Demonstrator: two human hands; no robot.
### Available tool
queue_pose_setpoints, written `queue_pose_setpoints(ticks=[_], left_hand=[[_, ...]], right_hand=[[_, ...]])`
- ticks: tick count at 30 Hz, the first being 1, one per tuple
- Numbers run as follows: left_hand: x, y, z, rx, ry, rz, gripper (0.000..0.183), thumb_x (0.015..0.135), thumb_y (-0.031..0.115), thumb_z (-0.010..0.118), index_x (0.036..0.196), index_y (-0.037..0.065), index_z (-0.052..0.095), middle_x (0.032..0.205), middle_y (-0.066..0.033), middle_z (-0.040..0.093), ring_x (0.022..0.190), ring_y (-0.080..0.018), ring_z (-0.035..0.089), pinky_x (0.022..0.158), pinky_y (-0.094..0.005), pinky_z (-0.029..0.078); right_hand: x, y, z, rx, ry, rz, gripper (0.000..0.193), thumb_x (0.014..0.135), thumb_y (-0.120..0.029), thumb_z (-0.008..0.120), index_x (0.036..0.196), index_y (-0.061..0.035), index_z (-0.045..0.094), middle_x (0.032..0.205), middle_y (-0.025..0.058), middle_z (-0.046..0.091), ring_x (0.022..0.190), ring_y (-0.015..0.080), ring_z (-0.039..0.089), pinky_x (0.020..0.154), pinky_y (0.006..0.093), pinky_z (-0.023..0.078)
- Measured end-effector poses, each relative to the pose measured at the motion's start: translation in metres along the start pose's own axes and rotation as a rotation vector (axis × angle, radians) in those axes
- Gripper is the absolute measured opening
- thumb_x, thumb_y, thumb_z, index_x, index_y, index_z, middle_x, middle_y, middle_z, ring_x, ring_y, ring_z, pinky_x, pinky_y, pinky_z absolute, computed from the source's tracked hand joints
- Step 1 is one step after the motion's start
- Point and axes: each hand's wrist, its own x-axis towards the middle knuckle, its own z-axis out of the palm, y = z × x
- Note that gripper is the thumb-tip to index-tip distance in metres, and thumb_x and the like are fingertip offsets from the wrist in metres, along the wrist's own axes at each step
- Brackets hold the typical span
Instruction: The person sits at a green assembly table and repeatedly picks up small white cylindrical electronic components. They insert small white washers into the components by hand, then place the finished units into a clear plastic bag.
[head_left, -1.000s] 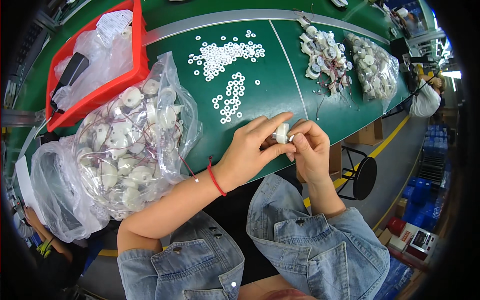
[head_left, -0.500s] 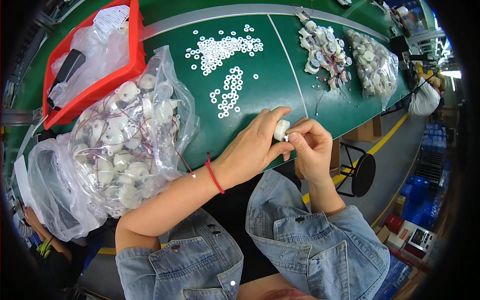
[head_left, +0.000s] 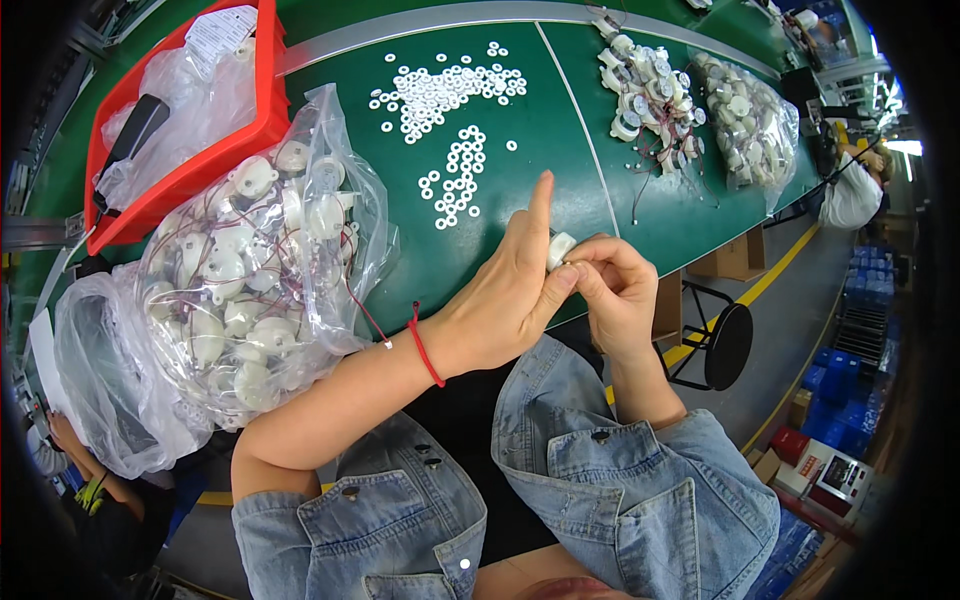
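We see a green surface [head_left: 425, 265] crossed by a thin pale line [head_left: 575, 105], and we take the pile of white rings [head_left: 445, 95] on it as our landmark. The white round part [head_left: 561, 248] is off the surface, nearer to the person than the pile and to its right, between the two hands. The grip of the left hand [head_left: 505, 295] is clamped on this part, with the forefinger pointing up. The grip of the right hand [head_left: 622, 290] has thumb and forefinger together at the part's near edge; we cannot tell what lies between those tips. A red band [head_left: 425, 350] circles the left wrist.

Just on the near side of the pile we find a smaller group of rings [head_left: 462, 165], and to the right of that group a single ring [head_left: 512, 146]. Left of the pile and nearer, a clear bag [head_left: 245, 290] bulges with white parts and dark red wires. Farther left of the pile stands a red bin [head_left: 270, 90] holding cloudy plastic [head_left: 190, 110]. Right of the pile, beyond the pale line, is a heap of wired parts [head_left: 650, 95], and beyond it a second filled bag [head_left: 745, 120]. Well to the right of the pile, and nearer, we see a black stool [head_left: 728, 348] on the floor.
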Motion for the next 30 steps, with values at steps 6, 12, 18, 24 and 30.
queue_pose_setpoints(ticks=[6, 12, 18, 24, 30], left_hand=[[0.001, 0.001, -0.006, -0.028, -0.091, -0.02, 0.076, 0.101, 0.023, 0.041, 0.148, -0.011, -0.008, 0.133, -0.0293, 0.035, 0.115, -0.0339, 0.046, 0.107, -0.0396, 0.032], [0.005, 0.002, -0.012, -0.04, -0.171, -0.054, 0.072, 0.101, 0.019, 0.041, 0.151, -0.007, -0.004, 0.128, -0.0264, 0.039, 0.109, -0.032, 0.05, 0.102, -0.038, 0.037], [0.008, 0.003, -0.014, -0.003, -0.132, -0.022, 0.054, 0.103, 0.019, 0.041, 0.15, -0.002, 0.024, 0.112, -0.0173, 0.049, 0.094, -0.0249, 0.055, 0.085, -0.0337, 0.046], [0.01, 0.003, -0.012, -0.118, -0.063, 0.002, 0.045, 0.103, 0.026, 0.046, 0.14, 0.002, 0.045, 0.104, -0.0128, 0.052, 0.087, -0.0213, 0.056, 0.078, -0.0305, 0.048], [0.01, 0.006, -0.011, -0.14, -0.041, 0.023, 0.046, 0.101, 0.025, 0.05, 0.141, 0.002, 0.045, 0.102, -0.0117, 0.052, 0.085, -0.0193, 0.056, 0.076, -0.0294, 0.048]], right_hand=[[0.0, 0.002, -0.005, 0.006, -0.017, 0.002, 0.009, 0.09, 0.004, 0.062, 0.098, 0.0088, 0.059, 0.094, 0.015, 0.066, 0.081, 0.0199, 0.068, 0.073, 0.0308, 0.059], [-0.002, 0.003, -0.011, 0.031, -0.02, -0.038, 0.01, 0.088, 0.007, 0.063, 0.098, 0.0087, 0.06, 0.095, 0.0149, 0.063, 0.083, 0.0218, 0.068, 0.074, 0.0319, 0.059], [-0.005, 0.008, -0.015, 0.006, -0.011, -0.109, 0.01, 0.087, 0.01, 0.063, 0.096, 0.0087, 0.061, 0.096, 0.0151, 0.06, 0.083, 0.0233, 0.068, 0.074, 0.033, 0.06], [-0.005, 0.005, -0.019, -0.091, -0.068, -0.193, 0.01, 0.085, 0.01, 0.065, 0.094, 0.0075, 0.063, 0.095, 0.0157, 0.061, 0.082, 0.023, 0.068, 0.073, 0.032, 0.059], [-0.004, 0.0, -0.021, -0.301, -0.048, -0.311, 0.012, 0.08, 0.008, 0.071, 0.091, 0.0044, 0.066, 0.09, 0.0151, 0.066, 0.077, 0.0196, 0.067, 0.066, 0.028, 0.056]])
